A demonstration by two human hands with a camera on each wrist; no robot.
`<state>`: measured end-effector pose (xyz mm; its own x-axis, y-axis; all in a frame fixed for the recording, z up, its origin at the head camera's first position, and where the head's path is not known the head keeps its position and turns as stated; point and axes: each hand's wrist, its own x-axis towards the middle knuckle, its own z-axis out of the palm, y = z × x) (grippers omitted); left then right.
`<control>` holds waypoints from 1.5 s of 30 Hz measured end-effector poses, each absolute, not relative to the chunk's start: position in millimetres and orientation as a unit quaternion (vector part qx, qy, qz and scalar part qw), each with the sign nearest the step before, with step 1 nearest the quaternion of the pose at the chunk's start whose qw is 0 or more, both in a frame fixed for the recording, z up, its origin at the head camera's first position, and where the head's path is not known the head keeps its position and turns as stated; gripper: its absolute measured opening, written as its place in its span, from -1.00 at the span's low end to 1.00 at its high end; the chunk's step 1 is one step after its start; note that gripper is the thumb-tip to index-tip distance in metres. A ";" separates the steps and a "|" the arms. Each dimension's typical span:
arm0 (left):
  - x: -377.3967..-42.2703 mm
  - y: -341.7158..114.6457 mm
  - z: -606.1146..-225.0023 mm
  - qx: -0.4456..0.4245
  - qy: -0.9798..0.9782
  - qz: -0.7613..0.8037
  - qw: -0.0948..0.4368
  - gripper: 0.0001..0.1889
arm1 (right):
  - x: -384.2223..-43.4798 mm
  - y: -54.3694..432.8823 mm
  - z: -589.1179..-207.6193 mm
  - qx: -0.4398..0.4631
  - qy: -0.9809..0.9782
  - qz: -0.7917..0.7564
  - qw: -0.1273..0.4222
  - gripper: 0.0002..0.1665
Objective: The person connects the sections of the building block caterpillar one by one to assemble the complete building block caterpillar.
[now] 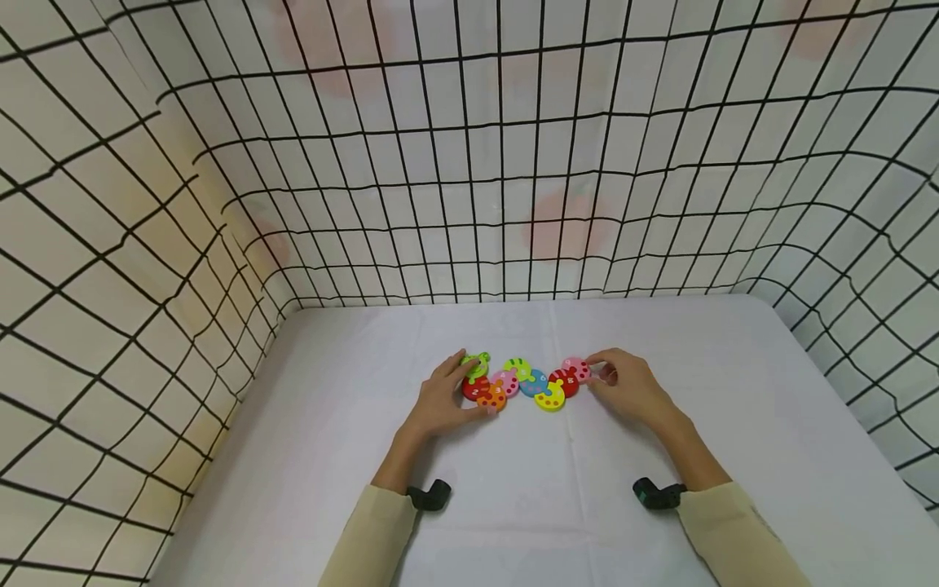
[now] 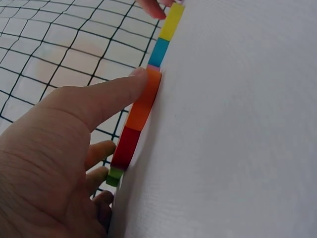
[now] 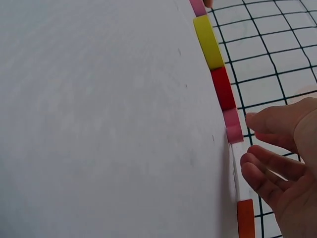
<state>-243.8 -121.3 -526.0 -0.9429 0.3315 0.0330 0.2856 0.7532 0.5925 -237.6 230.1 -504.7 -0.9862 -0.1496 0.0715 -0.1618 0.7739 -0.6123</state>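
Note:
A wooden caterpillar puzzle point(image 1: 534, 381) of several round, coloured, numbered pieces lies flat in a wavy row. My left hand point(image 1: 440, 403) spans its left end. The thumb presses the edge of the orange piece point(image 2: 144, 101), and the fingers reach around by the red piece point(image 2: 127, 148) and the green head piece point(image 1: 478, 364). At the other end my right hand point(image 1: 631, 387) has loosely bent fingers beside the pink end piece point(image 1: 576, 369). In the right wrist view its fingertips point(image 3: 251, 119) appear just apart from that piece. Another orange piece point(image 3: 246, 218) lies separately nearby.
A white cloth covers the table point(image 1: 506, 489). Black wire mesh point(image 1: 499, 179) stands along the back and both sides, with pale fabric behind it. Each wrist wears a small black camera point(image 1: 431, 495).

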 end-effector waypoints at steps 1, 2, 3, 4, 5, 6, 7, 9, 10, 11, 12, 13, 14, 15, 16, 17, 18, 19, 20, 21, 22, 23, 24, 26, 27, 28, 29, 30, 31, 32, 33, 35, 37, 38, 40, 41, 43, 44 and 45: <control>-243.8 -121.4 -526.3 0.163 0.935 0.313 0.040 -0.02 | -236.4 232.7 -504.5 0.083 -0.942 0.325 0.014 -0.56; -243.8 -121.5 -526.6 0.162 0.934 0.315 0.042 -0.03 | -235.0 235.4 -503.8 0.083 -0.942 0.324 0.018 -0.57; -244.1 -121.6 -526.9 0.160 0.933 0.319 0.043 -0.03 | -233.6 237.9 -502.9 0.083 -0.942 0.324 0.023 -0.58; -244.2 -121.7 -526.7 0.157 0.933 0.321 0.046 -0.04 | -232.4 240.8 -502.1 0.083 -0.941 0.326 0.027 -0.59; -244.5 -122.0 -526.9 0.155 0.932 0.324 0.047 -0.04 | -231.4 243.7 -501.4 0.084 -0.941 0.327 0.031 -0.59; -244.9 -122.1 -526.8 0.153 0.932 0.325 0.050 -0.03 | -230.4 246.9 -500.8 0.085 -0.940 0.329 0.035 -0.60; -245.0 -122.3 -526.7 0.153 0.931 0.327 0.051 -0.04 | -229.4 249.9 -500.1 0.085 -0.940 0.330 0.037 -0.61; -244.9 -122.4 -526.1 0.153 0.931 0.328 0.052 -0.04 | -227.5 255.9 -499.8 0.082 -0.940 0.329 0.040 -0.60; -244.6 -122.6 -525.7 0.153 0.930 0.329 0.055 -0.04 | -226.9 259.0 -500.0 0.079 -0.941 0.327 0.039 -0.60; -244.3 -122.8 -525.4 0.153 0.930 0.329 0.055 -0.04 | -226.2 261.8 -500.1 0.076 -0.941 0.327 0.038 -0.60; -243.8 -123.0 -525.0 0.154 0.930 0.329 0.057 -0.03 | -225.3 264.3 -500.2 0.073 -0.941 0.329 0.037 -0.60; -243.3 -123.4 -524.9 0.154 0.930 0.329 0.058 -0.04 | -224.6 266.6 -500.2 0.070 -0.941 0.328 0.035 -0.60; -242.9 -123.8 -524.7 0.153 0.929 0.331 0.058 -0.03 | -224.1 268.6 -500.5 0.068 -0.942 0.327 0.036 -0.59; -242.5 -124.3 -524.7 0.153 0.929 0.333 0.057 -0.04 | -223.5 270.2 -500.3 0.067 -0.942 0.326 0.038 -0.59; -242.1 -124.8 -524.7 0.152 0.929 0.333 0.057 -0.03 | -222.9 271.8 -500.2 0.067 -0.942 0.326 0.041 -0.59; -242.1 -125.3 -525.1 0.153 0.929 0.333 0.055 -0.04 | -222.3 273.2 -499.9 0.068 -0.942 0.324 0.045 -0.58; -241.9 -125.7 -525.2 0.153 0.928 0.335 0.055 -0.04 | -221.9 274.6 -499.8 0.070 -0.943 0.323 0.050 -0.58; -241.7 -126.1 -525.4 0.153 0.928 0.334 0.055 -0.04 | -221.6 275.8 -499.8 0.072 -0.943 0.320 0.053 -0.57; -241.7 -126.5 -525.6 0.153 0.928 0.336 0.055 -0.03 | -221.3 276.9 -499.8 0.074 -0.944 0.318 0.056 -0.57; -241.8 -126.8 -525.8 0.153 0.928 0.335 0.056 -0.03 | -220.9 277.7 -499.9 0.074 -0.944 0.316 0.056 -0.56; -242.0 -127.1 -525.9 0.153 0.929 0.333 0.057 -0.03 | -220.8 278.9 -500.4 0.075 -0.945 0.313 0.054 -0.55; -242.2 -127.2 -525.9 0.154 0.929 0.332 0.058 -0.03 | -220.7 279.6 -500.7 0.075 -0.946 0.311 0.052 -0.53; -242.3 -127.3 -525.6 0.155 0.929 0.330 0.059 -0.03 | -220.7 280.4 -501.3 0.075 -0.947 0.308 0.049 -0.51; -243.1 -127.2 -525.1 0.156 0.930 0.329 0.058 -0.03 | -221.0 281.5 -502.8 0.078 -0.949 0.302 0.044 -0.48; -243.4 -127.1 -524.5 0.157 0.929 0.329 0.056 -0.03 | -221.3 282.1 -503.7 0.079 -0.950 0.300 0.044 -0.47; -243.9 -126.9 -524.2 0.158 0.930 0.328 0.055 -0.03 | -221.5 282.7 -504.5 0.080 -0.950 0.300 0.043 -0.45; -244.3 -126.7 -523.5 0.159 0.929 0.330 0.053 -0.04 | -221.8 283.3 -505.5 0.080 -0.950 0.299 0.043 -0.44; -244.6 -126.5 -522.8 0.160 0.928 0.331 0.051 -0.04 | -221.9 284.1 -506.4 0.081 -0.950 0.299 0.042 -0.43; -244.9 -126.3 -522.4 0.160 0.928 0.332 0.051 -0.04 | -222.1 284.9 -507.4 0.080 -0.950 0.299 0.041 -0.43; -245.3 -126.2 -521.9 0.161 0.928 0.332 0.050 -0.04 | -222.0 285.8 -508.1 0.079 -0.950 0.301 0.039 -0.42; -245.7 -126.2 -521.9 0.161 0.928 0.332 0.050 -0.05 | -221.9 286.5 -508.5 0.076 -0.950 0.302 0.037 -0.42; -246.4 -126.3 -522.4 0.161 0.928 0.331 0.050 -0.04 | -221.5 287.8 -509.3 0.072 -0.950 0.302 0.030 -0.41; -247.0 -126.7 -523.5 0.162 0.930 0.327 0.052 -0.04 | -221.4 288.6 -509.8 0.070 -0.950 0.303 0.026 -0.41; -247.1 -126.8 -523.8 0.162 0.929 0.328 0.052 -0.04 | -221.4 288.8 -509.9 0.069 -0.950 0.304 0.024 -0.41; -247.1 -127.2 -523.9 0.163 0.929 0.327 0.055 -0.04 | -221.4 289.3 -510.5 0.068 -0.950 0.304 0.024 -0.42; -246.8 -127.3 -523.6 0.164 0.929 0.328 0.057 -0.05 | -221.6 289.7 -510.8 0.069 -0.950 0.304 0.024 -0.43; -246.0 -127.3 -522.8 0.167 0.928 0.329 0.060 -0.07 | -221.4 290.7 -511.7 0.070 -0.950 0.305 0.026 -0.45; -245.5 -127.2 -522.1 0.169 0.926 0.331 0.061 -0.09 | -221.1 291.0 -511.9 0.071 -0.949 0.304 0.027 -0.45; -245.1 -127.2 -521.5 0.171 0.925 0.332 0.063 -0.10 | -220.9 291.5 -512.2 0.073 -0.949 0.304 0.028 -0.46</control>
